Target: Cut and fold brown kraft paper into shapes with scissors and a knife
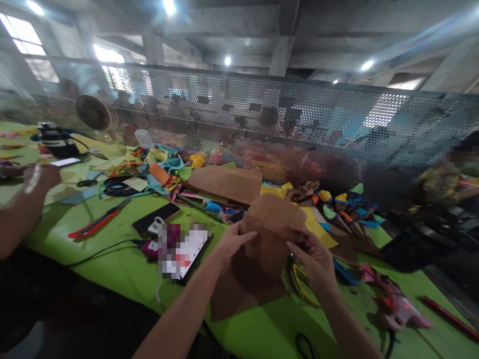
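A piece of brown kraft paper (271, 219) is held up in front of me, its upper edge rounded. My left hand (234, 244) pinches its left side between thumb and fingers. On the right side, the fingers and thumb of my right hand (314, 259) close on the same paper. Just below that hand lies a yellow loop (305, 286), partly hidden, with a small metallic bit near my thumb; I cannot make out what it belongs to. Another brown paper sheet (243, 296) lies on the green table beneath, in shadow.
A pink glue gun (402, 306) and a red pen-like stick (451, 319) lie at right. Left are a phone (157, 218), a lit phone (190, 249), a power strip (151, 248) and a red cutter (99, 219). Paper scraps (164, 164) line the mesh partition (232, 109). A co-worker's hand (43, 177) is far left.
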Demonstrator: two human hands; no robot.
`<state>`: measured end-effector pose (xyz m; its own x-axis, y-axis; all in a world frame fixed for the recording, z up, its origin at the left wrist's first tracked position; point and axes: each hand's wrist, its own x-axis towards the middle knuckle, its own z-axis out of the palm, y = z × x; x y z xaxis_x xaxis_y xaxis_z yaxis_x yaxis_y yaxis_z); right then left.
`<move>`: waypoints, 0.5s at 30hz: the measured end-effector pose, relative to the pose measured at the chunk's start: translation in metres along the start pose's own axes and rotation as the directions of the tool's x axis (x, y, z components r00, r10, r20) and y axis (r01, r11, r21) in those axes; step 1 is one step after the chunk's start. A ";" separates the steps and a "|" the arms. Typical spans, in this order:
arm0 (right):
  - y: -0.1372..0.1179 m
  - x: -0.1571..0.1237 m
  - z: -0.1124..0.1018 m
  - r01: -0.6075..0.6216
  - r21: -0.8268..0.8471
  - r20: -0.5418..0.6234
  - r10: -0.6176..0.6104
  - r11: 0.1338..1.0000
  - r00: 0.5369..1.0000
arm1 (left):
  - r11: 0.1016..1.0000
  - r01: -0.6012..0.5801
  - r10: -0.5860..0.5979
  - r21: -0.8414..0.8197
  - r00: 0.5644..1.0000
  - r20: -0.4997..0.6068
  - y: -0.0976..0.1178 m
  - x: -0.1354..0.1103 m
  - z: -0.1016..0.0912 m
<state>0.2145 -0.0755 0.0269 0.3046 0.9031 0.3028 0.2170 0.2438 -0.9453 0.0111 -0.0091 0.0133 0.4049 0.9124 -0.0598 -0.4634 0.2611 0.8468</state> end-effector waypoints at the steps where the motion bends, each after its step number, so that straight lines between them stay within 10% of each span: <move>1: -0.001 0.000 -0.003 0.010 -0.051 0.029 -0.008 0.999 1.000 | 1.000 0.005 -0.005 0.003 1.000 -0.019 0.000 0.000 0.000; 4: 0.001 -0.005 -0.021 0.075 -0.323 0.151 -0.027 0.944 0.988 | 1.000 -0.007 0.007 0.007 0.996 -0.087 0.001 0.002 -0.003; 8: 0.013 -0.019 -0.057 0.212 -0.741 0.286 0.013 0.637 0.958 | 0.999 -0.019 0.016 -0.032 0.996 -0.089 0.006 0.004 -0.008; 15: 0.018 -0.030 -0.074 0.304 -0.863 0.409 0.203 0.404 0.890 | 0.992 -0.064 0.048 -0.104 0.988 -0.147 0.012 0.007 -0.013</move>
<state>0.2778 -0.1248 0.0098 -0.0644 0.9976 0.0273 0.9803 0.0683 -0.1852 -0.0015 0.0048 0.0157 0.2620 0.9603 -0.0962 -0.5680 0.2340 0.7891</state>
